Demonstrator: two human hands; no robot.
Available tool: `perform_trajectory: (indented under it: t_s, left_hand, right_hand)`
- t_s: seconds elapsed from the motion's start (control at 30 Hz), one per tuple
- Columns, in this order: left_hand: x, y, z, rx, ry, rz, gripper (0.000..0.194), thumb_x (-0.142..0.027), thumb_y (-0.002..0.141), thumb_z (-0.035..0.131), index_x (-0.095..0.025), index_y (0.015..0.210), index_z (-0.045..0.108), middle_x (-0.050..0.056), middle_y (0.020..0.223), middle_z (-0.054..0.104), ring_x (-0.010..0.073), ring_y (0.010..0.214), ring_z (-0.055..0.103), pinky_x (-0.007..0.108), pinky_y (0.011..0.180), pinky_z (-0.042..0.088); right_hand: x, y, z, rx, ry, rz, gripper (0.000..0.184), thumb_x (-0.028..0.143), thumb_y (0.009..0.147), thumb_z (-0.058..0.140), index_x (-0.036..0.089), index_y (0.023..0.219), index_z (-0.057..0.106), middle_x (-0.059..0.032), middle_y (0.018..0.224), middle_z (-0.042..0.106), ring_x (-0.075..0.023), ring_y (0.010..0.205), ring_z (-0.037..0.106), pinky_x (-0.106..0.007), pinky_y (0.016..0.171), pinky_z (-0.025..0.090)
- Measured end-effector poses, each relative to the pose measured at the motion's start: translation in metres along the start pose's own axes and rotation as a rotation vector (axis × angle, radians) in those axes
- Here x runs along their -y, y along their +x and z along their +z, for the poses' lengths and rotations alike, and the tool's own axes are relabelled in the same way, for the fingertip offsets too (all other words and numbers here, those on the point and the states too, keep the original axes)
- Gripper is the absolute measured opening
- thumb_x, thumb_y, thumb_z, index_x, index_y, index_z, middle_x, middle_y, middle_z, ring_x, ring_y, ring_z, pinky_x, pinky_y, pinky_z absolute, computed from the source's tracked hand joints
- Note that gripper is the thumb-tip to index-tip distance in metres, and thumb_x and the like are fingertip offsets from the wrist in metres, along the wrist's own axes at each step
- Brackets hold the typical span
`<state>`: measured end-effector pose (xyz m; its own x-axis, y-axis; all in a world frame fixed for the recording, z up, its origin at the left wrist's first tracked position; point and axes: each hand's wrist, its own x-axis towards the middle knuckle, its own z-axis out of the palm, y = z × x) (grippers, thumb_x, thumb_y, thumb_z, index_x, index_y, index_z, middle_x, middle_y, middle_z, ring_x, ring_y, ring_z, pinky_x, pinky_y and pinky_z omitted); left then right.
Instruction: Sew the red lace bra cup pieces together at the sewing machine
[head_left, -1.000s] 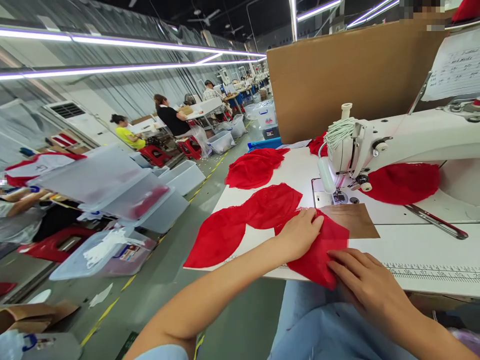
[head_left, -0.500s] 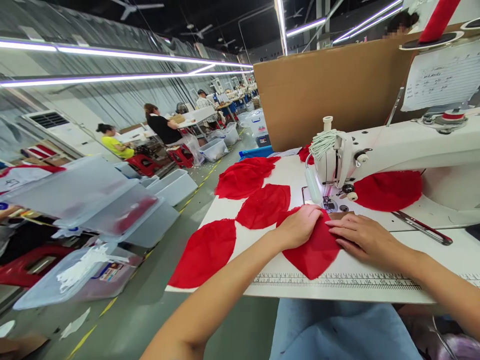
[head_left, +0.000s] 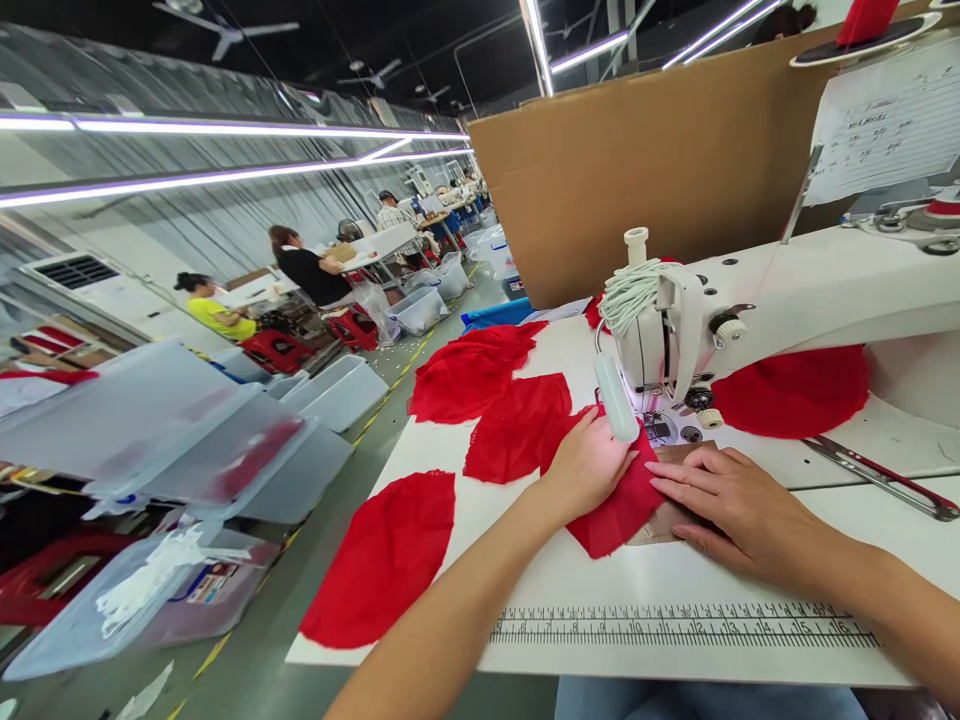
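Observation:
A red fabric piece [head_left: 615,510] lies on the white sewing table [head_left: 675,580], its far edge at the needle area of the white sewing machine [head_left: 750,300]. My left hand [head_left: 589,465] rests flat on its left part, fingers stretched toward the presser foot. My right hand [head_left: 724,500] lies flat to the right, fingertips on the fabric's edge and on a brown patch on the table. Neither hand grips anything.
More red pieces lie on the table: one at the near left [head_left: 386,555], one in the middle [head_left: 514,425], a pile farther back [head_left: 469,370], one under the machine arm [head_left: 795,390]. Scissors [head_left: 885,478] lie right. A cardboard wall [head_left: 637,170] stands behind. Plastic bins [head_left: 150,440] and seated workers are left.
Both hands have slid the red piece away from the table's front edge up to the presser foot. The right hand moved from the near edge onto the fabric's right side.

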<state>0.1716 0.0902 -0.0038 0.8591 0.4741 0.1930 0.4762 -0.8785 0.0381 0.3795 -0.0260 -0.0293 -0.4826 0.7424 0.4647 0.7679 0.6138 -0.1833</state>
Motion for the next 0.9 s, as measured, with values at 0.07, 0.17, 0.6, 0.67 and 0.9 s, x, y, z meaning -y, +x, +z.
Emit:
perform_trajectory:
  t_s: [0.07, 0.17, 0.6, 0.67, 0.9]
  left_hand:
    - [0.001, -0.001, 0.005, -0.011, 0.035, 0.010, 0.028, -0.022, 0.106, 0.039, -0.015, 0.123, 0.060, 0.013, 0.122, 0.069, 0.0257, 0.109, 0.065, 0.042, 0.098, 0.053]
    - [0.004, -0.004, 0.008, -0.017, 0.090, 0.014, 0.030, -0.018, 0.107, 0.035, -0.017, 0.123, 0.060, 0.011, 0.121, 0.069, 0.0229, 0.106, 0.065, 0.041, 0.098, 0.053]
    - [0.013, -0.001, 0.008, -0.037, -0.028, 0.070, 0.032, -0.015, 0.102, 0.040, -0.016, 0.126, 0.062, 0.015, 0.126, 0.066, 0.0267, 0.117, 0.063, 0.044, 0.100, 0.053]
    - [0.013, -0.003, 0.004, -0.049, -0.027, 0.079, 0.032, -0.013, 0.101, 0.040, -0.016, 0.125, 0.062, 0.015, 0.124, 0.067, 0.0264, 0.118, 0.063, 0.045, 0.102, 0.052]
    - [0.004, -0.011, 0.003, -0.079, 0.130, 0.052, 0.031, -0.006, 0.096, 0.044, -0.017, 0.116, 0.064, 0.011, 0.110, 0.068, 0.0260, 0.106, 0.064, 0.042, 0.096, 0.052]
  right_hand:
    - [0.000, 0.000, 0.001, -0.021, -0.026, 0.023, 0.033, 0.033, 0.103, 0.050, 0.021, 0.128, 0.068, -0.0103, 0.130, 0.071, -0.0287, 0.106, 0.061, -0.047, 0.086, 0.052]
    - [-0.001, 0.001, 0.002, -0.043, -0.082, 0.030, 0.036, 0.036, 0.105, 0.045, 0.019, 0.127, 0.068, -0.0109, 0.129, 0.072, -0.0293, 0.106, 0.061, -0.047, 0.084, 0.052]
    - [0.000, 0.003, 0.002, -0.071, -0.148, -0.014, 0.038, 0.035, 0.105, 0.047, 0.014, 0.129, 0.067, -0.0125, 0.121, 0.075, -0.0288, 0.112, 0.061, -0.043, 0.085, 0.051]
    - [0.002, 0.004, 0.000, -0.082, -0.141, -0.016, 0.036, 0.034, 0.106, 0.045, 0.014, 0.124, 0.069, -0.0120, 0.119, 0.075, -0.0285, 0.112, 0.061, -0.043, 0.084, 0.050]
    - [0.007, 0.004, 0.001, -0.116, -0.093, -0.003, 0.038, 0.032, 0.109, 0.037, 0.017, 0.114, 0.072, -0.0082, 0.115, 0.076, -0.0272, 0.112, 0.060, -0.043, 0.087, 0.048]
